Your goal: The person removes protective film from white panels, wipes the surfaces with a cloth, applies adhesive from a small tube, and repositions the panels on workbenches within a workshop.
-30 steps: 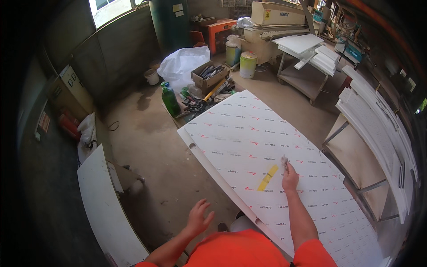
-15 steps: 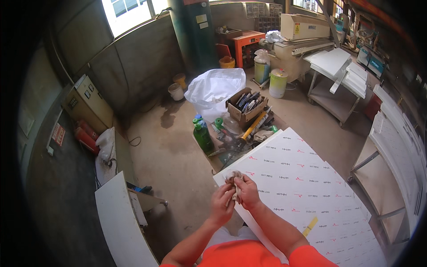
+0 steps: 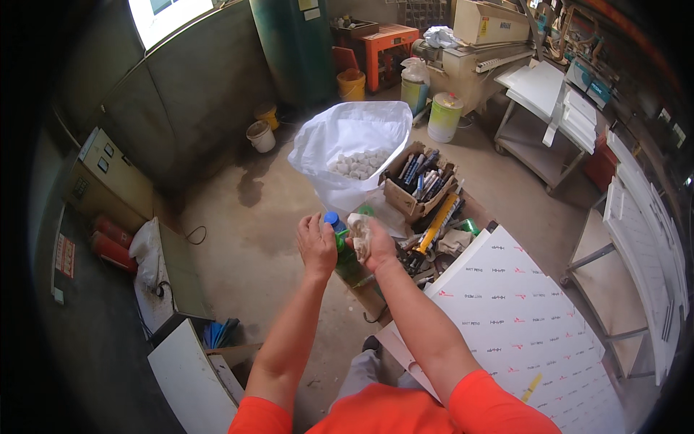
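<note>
Head view: our right hand (image 3: 379,250) grips a crumpled pale rag (image 3: 358,233) near a green bottle (image 3: 350,270); our left hand (image 3: 316,247), apart from the rag, is open; we judge the rag light, soft (best bunched at its middle).

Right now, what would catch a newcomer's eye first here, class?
Probably the white bag, gaping at upper centre with pale lumps inside. Next, at centre, the right hand holding a crumpled whitish rag, the left hand open beside it. Then the white board at lower right, bearing a yellow strip.
</note>
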A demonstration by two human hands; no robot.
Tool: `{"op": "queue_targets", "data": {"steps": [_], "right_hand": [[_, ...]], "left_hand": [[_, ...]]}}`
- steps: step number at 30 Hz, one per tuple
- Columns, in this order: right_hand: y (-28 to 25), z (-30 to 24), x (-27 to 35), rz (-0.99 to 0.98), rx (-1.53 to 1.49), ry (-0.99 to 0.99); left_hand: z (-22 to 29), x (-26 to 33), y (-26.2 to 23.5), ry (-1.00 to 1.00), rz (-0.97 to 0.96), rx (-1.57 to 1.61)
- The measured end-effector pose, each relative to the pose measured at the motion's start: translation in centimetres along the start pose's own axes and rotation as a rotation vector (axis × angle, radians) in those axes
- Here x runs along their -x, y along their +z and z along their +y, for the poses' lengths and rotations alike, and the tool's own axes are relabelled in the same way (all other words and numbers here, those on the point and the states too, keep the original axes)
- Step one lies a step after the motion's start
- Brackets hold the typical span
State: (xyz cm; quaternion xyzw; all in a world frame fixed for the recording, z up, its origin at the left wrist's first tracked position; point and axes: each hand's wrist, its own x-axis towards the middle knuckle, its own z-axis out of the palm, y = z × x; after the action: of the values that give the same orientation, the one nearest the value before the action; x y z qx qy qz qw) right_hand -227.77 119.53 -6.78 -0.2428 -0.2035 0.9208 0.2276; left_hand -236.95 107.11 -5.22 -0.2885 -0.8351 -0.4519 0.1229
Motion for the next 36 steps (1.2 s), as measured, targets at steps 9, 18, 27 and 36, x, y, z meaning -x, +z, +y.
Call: {"op": "queue_targets", "data": {"steps": [9, 18, 27, 36], "right_hand": [[0.4, 1.7, -1.0, -0.074, -0.129, 0.112], [-2.3, 0.2, -1.7, 0.016, -0.287, 0.139], [-15.0, -9.6, 10.6, 0.516, 0.701, -0.453], [-21.3, -12.9, 13.2, 0.143, 2.168, -0.801]], "left_hand": [[-2.4, 0.7, 0.2, 0.005, -0.142, 0.067], [-2.2, -0.4, 0.6, 0.064, -0.179, 0.107], [6.3, 8.7, -2.7, 0.315, -0.024, 0.247], [7.7, 21.3, 1.0, 0.518, -0.699, 0.208]]}}
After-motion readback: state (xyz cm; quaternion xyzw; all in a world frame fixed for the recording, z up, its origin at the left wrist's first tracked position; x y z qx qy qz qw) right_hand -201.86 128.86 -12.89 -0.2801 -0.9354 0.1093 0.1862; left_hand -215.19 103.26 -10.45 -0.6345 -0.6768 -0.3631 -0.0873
